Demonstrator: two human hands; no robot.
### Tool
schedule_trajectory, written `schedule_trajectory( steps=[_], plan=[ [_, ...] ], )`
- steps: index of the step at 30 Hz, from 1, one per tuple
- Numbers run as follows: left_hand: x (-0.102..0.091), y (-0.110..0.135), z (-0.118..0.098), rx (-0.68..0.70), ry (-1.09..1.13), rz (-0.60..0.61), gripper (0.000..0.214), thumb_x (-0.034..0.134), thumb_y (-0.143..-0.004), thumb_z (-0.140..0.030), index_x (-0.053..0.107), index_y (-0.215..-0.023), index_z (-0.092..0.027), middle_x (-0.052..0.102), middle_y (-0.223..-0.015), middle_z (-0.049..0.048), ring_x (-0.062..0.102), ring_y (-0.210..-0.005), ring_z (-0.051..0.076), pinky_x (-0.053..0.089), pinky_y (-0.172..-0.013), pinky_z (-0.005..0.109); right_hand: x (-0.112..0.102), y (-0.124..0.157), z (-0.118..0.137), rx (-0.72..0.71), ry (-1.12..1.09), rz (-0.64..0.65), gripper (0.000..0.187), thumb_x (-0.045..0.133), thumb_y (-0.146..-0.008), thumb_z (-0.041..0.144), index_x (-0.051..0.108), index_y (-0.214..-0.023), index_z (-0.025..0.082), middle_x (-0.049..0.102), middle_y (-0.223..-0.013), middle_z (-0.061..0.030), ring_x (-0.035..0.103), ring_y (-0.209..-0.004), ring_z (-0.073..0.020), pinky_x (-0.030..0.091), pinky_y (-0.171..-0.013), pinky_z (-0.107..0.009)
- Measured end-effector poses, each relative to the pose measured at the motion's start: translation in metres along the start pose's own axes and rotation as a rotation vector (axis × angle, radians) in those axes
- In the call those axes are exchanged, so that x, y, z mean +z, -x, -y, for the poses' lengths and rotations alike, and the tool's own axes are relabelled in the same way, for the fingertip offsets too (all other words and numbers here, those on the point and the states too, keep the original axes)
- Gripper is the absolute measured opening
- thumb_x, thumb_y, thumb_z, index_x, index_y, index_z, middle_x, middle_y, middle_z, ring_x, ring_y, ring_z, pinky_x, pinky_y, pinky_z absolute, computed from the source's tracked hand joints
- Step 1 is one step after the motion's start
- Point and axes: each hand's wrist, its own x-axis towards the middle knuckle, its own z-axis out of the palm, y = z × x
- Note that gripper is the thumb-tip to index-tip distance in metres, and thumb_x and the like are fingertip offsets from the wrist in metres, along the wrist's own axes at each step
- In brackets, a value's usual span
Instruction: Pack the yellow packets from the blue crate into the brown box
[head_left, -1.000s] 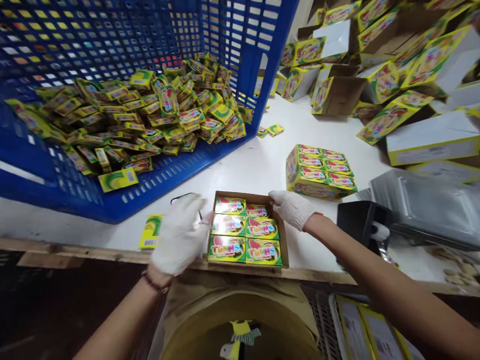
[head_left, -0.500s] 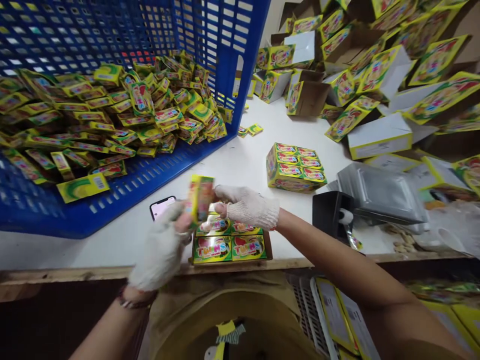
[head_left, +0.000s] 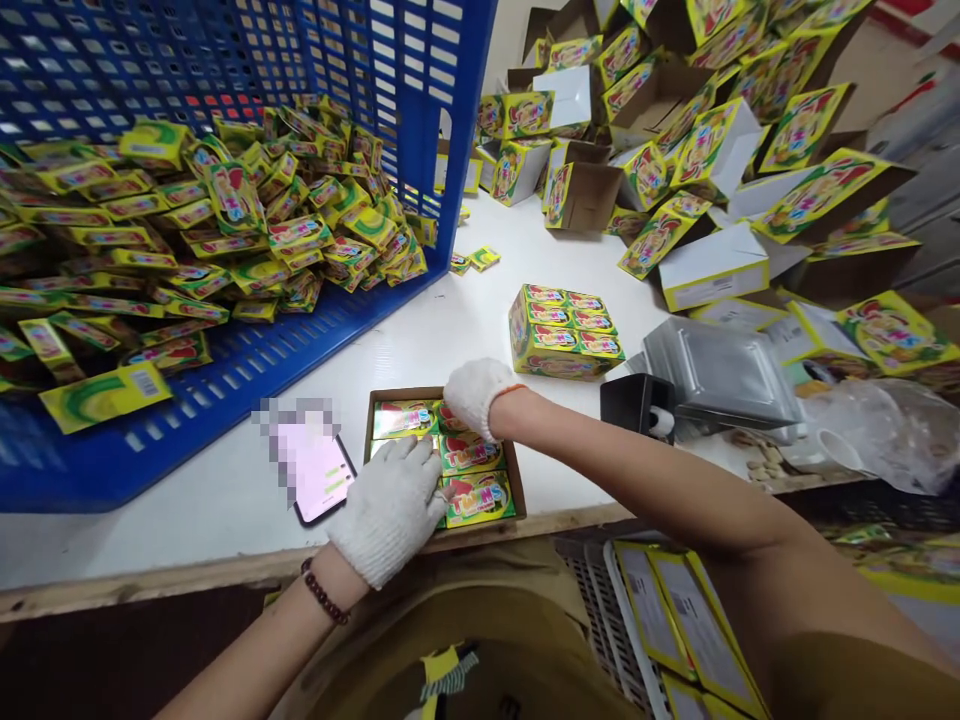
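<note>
A shallow open carton (head_left: 513, 480) stands at the table's front edge, filled with small yellow-green candy boxes (head_left: 480, 497) with "TWINS" lettering. My left hand (head_left: 394, 505), in a white knitted glove, lies flat on the left boxes with its fingers stretched out. It covers part of them. Gloved as well, my right hand (head_left: 480, 395) is curled down over the carton's back right corner. Its fingertips are hidden, so I cannot see what they grip, if anything. A phone (head_left: 313, 465) with a lit screen lies left of the carton, close to my left hand.
A blue crate (head_left: 300, 370) heaped with small candy boxes (head_left: 232, 195) fills the left. To the right are a stacked block of boxes (head_left: 566, 335), a black tape dispenser (head_left: 637, 405) and clear plastic trays (head_left: 727, 375). Open cartons (head_left: 712, 260) pile up behind.
The candy box that was between my hands is no longer visible there. My left hand has come down flat onto the boxes; my right has moved to the carton's back corner. The view has shifted.
</note>
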Motion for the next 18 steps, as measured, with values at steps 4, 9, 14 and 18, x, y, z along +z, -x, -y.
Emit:
schedule_trajectory(
  steps=[4, 9, 14, 18],
  plan=[
    [-0.007, -0.002, -0.004, -0.015, -0.007, 0.021, 0.025, 0.048, -0.097, -0.032, 0.067, -0.098, -0.015, 0.066, -0.106, 0.012, 0.061, -0.104, 0.033, 0.051, -0.091, 0.049, 0.008, 0.0, -0.006, -0.045, 0.092, -0.013, 0.027, 0.061, -0.089, 0.02, 0.073, -0.112, 0.013, 0.072, -0.107, -0.0193, 0.069, -0.102, -0.0302, 0.053, -0.081, -0.035],
    [-0.01, -0.034, -0.009, 0.225, 0.007, -0.139, 0.024, 0.049, -0.094, -0.027, 0.063, -0.109, -0.015, 0.062, -0.118, 0.0126, 0.057, -0.11, 0.031, 0.047, -0.096, 0.046, 0.012, 0.011, -0.04, 0.007, -0.031, -0.14, 0.029, 0.05, -0.095, 0.022, 0.068, -0.118, 0.02, 0.066, -0.12, -0.0125, 0.066, -0.103, -0.0215, 0.049, -0.08, -0.026],
    [-0.001, -0.067, -0.007, 0.372, -0.042, -0.161, 0.044, 0.057, -0.09, -0.034, 0.057, -0.127, -0.01, 0.056, -0.131, 0.0169, 0.05, -0.121, 0.033, 0.041, -0.103, 0.048, 0.015, 0.015, -0.052, 0.22, -0.152, 0.027, 0.029, 0.048, -0.094, 0.022, 0.073, -0.109, 0.021, 0.073, -0.107, -0.007, 0.067, -0.093, -0.0173, 0.044, -0.073, -0.022],
    [0.004, -0.068, -0.004, 0.373, -0.024, -0.14, 0.036, 0.056, -0.09, -0.036, 0.062, -0.117, -0.014, 0.055, -0.131, 0.0156, 0.05, -0.119, 0.032, 0.043, -0.101, 0.046, 0.018, 0.013, -0.054, 0.158, -0.125, 0.067, 0.032, 0.046, -0.095, 0.018, 0.074, -0.109, 0.018, 0.074, -0.105, -0.0076, 0.067, -0.092, -0.0167, 0.041, -0.071, -0.022]
  ],
)
